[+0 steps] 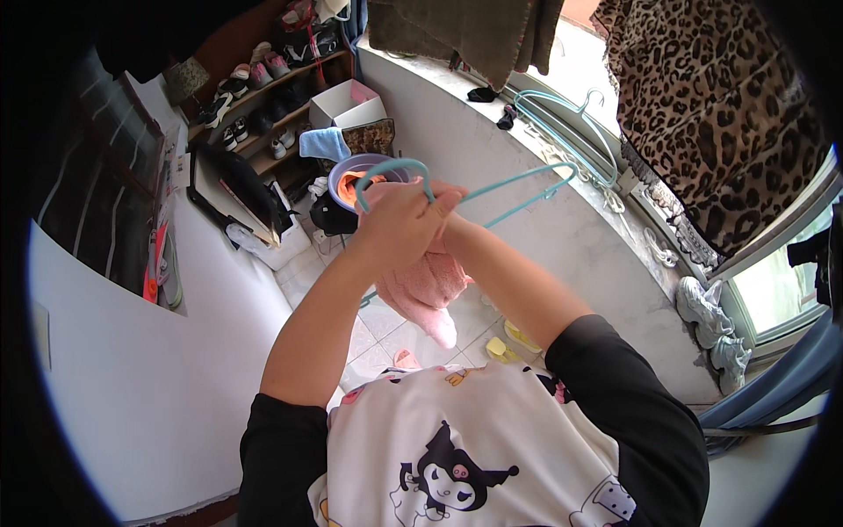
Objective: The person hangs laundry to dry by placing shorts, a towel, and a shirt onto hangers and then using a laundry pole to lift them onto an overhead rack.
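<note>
My left hand [402, 221] is closed around the neck of a light-blue clothes hanger [520, 179], just below its hook. One arm of the hanger sticks out to the right, bare. A pink fleecy cloth item [425, 283] hangs in folds beneath both hands and covers part of the hanger. My right hand [449, 232] lies crossed behind the left, against the pink cloth. Its fingers are mostly hidden, so their grip does not show.
Beyond my hands stands a purple basin [379, 165] with orange cloth inside. Shoe shelves [283, 118] fill the far corner. Along the right, a window sill [566, 155] bears more hangers [593, 132], cords and white sneakers [705, 316]. A leopard-print cloth [711, 118] hangs there. Yellow slippers [500, 349] lie on the tiles.
</note>
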`<action>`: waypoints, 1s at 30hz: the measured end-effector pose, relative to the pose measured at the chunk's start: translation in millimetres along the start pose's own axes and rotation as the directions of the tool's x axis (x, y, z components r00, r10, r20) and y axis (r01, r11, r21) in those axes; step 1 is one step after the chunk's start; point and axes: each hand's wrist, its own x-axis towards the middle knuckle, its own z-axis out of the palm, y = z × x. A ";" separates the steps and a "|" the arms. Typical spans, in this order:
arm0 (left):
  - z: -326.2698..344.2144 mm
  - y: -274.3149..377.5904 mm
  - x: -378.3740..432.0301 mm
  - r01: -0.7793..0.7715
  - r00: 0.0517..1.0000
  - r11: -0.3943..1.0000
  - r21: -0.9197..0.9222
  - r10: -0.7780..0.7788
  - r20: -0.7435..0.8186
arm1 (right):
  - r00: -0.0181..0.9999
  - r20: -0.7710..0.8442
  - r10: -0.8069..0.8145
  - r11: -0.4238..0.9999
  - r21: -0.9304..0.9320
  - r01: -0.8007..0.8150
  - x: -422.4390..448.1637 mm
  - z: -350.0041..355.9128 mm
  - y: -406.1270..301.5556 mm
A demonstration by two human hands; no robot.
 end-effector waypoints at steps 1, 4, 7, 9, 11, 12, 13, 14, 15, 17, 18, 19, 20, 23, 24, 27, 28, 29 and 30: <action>-5.7 2.6 -0.7 0.000 1.000 1.000 0.008 0.000 0.010 | 0.999 -0.021 0.047 0.995 -0.082 -0.049 -15.4 10.6 -9.0; -15.4 14.6 -4.6 0.229 0.972 0.942 -0.245 -0.237 -0.005 | 0.948 -0.033 -0.318 0.748 -0.623 0.229 -71.0 38.8 -31.6; -15.9 24.4 -2.1 0.191 0.978 0.972 -0.138 -0.200 -0.053 | 0.691 0.164 -0.704 0.110 -0.936 0.334 -139.0 12.3 -15.5; -18.8 35.3 -0.3 0.338 0.938 0.894 -0.296 -0.346 0.027 | 0.720 -0.193 -0.667 0.319 -0.947 0.041 -147.1 -5.7 14.4; -21.6 43.0 -3.3 0.306 0.949 0.904 -0.299 -0.313 0.025 | 0.802 -0.287 -0.524 0.519 -0.854 0.033 -146.9 -19.6 38.2; -20.6 47.0 -4.6 0.335 0.938 0.889 -0.311 -0.348 0.015 | 0.850 -0.358 -0.387 0.619 -0.784 -0.048 -145.7 -19.7 38.7; -20.1 51.2 -4.9 0.363 0.924 0.874 -0.324 -0.382 0.005 | 0.880 -0.411 -0.238 0.700 -0.701 -0.138 -145.1 -20.3 38.4; -19.9 55.3 -4.0 0.365 0.923 0.888 -0.280 -0.385 -0.019 | 0.878 -0.413 -0.244 0.699 -0.702 -0.136 -146.2 -21.9 35.9; -20.5 51.5 -6.3 0.368 0.922 0.887 -0.280 -0.387 -0.017 | 0.849 -0.353 -0.394 0.586 -0.808 -0.063 -147.4 -15.5 28.8; -30.9 41.8 -15.3 0.352 0.925 0.881 -0.317 -0.379 -0.025 | 0.803 -0.255 -0.539 0.440 -0.898 0.010 -145.2 -3.1 11.4; -32.7 30.7 -21.9 0.365 0.915 0.874 -0.321 -0.401 -0.049 | 0.730 -0.210 -0.651 0.357 -0.933 0.050 -143.7 -1.3 2.8; -33.4 26.3 -27.5 0.359 0.917 0.875 -0.325 -0.396 -0.051 | 0.647 -0.158 -0.746 0.269 -0.960 0.076 -142.6 0.5 -5.5; -34.1 23.2 -32.3 0.371 0.910 0.870 -0.324 -0.410 -0.060 | 0.610 -0.071 -0.790 0.145 -0.987 0.072 -140.0 2.9 -15.2; -39.7 21.5 -38.3 0.381 0.902 0.862 -0.334 -0.426 -0.073 | 0.539 -0.275 -0.796 0.398 -0.909 0.125 -127.7 -7.8 -33.2; -45.3 20.1 -41.1 0.409 0.897 0.871 -0.273 -0.438 -0.052 | 0.457 -0.479 -0.750 0.616 -0.757 0.217 -121.0 -8.8 -41.6; -60.7 17.5 -41.7 0.389 0.915 0.890 -0.237 -0.403 -0.010 | 0.346 -0.668 -0.659 0.743 -0.507 0.437 -107.1 -45.4 -64.8; -68.8 11.6 -43.8 0.363 0.928 0.896 -0.257 -0.373 0.009 | 0.375 -0.657 -0.654 0.751 -0.504 0.426 -108.9 -33.8 -73.2; -76.7 6.7 -42.7 0.371 0.921 0.889 -0.267 -0.389 -0.016 | 0.585 -0.626 -0.515 0.854 -0.430 0.292 -114.6 -22.0 -84.8; -85.1 7.1 -38.8 0.365 0.930 0.909 -0.200 -0.366 0.038 | 0.752 -0.566 -0.338 0.919 -0.371 0.133 -120.0 -13.4 -94.9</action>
